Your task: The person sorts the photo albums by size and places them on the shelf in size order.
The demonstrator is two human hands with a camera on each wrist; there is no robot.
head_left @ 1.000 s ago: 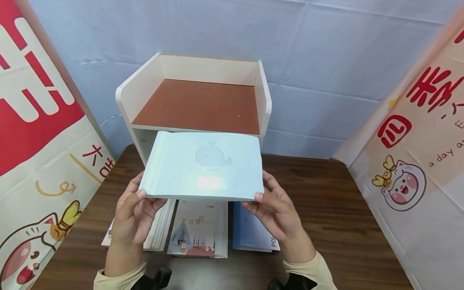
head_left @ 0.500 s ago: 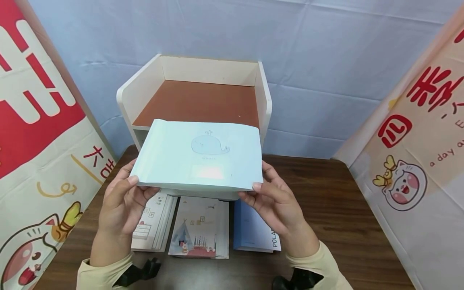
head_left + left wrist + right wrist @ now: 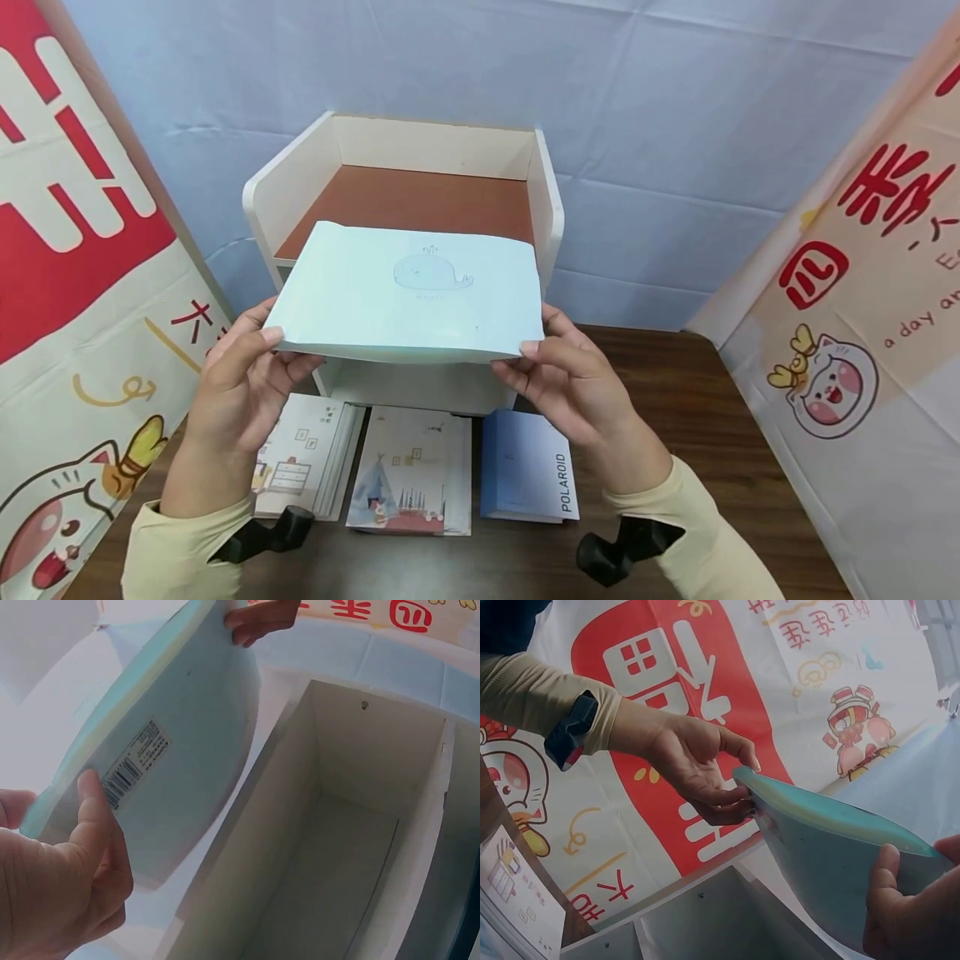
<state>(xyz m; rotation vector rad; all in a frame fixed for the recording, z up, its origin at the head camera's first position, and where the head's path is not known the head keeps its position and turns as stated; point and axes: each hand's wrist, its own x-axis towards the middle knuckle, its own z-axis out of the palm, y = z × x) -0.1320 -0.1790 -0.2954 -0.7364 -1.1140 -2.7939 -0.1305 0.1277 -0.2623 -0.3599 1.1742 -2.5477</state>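
A pale blue softcover notebook [image 3: 405, 292] with a whale drawing on its cover is held level in the air. My left hand [image 3: 243, 387] pinches its near left corner, thumb on top and fingers beneath. At the near right corner, my right hand [image 3: 581, 387] pinches it the same way. In the left wrist view the underside of the notebook [image 3: 187, 735] bows downward and bears a barcode sticker [image 3: 135, 765]. Behind and below it stands a white desk shelf [image 3: 258, 196] with a brown top board [image 3: 427, 196], partly covered by the notebook in the head view.
On the dark wood table [image 3: 667, 467] in front of the shelf lie a stack of white books [image 3: 300, 467], a book with a tent picture [image 3: 405, 475] and a blue POLAROID book [image 3: 525, 471]. Printed cloths [image 3: 832, 317] hang at both sides; a blue cloth [image 3: 675, 150] hangs behind.
Both hands have lifted the notebook higher and farther forward, so it now overlaps the shelf's brown top. The shelf's lower front and more of the books have come into view.
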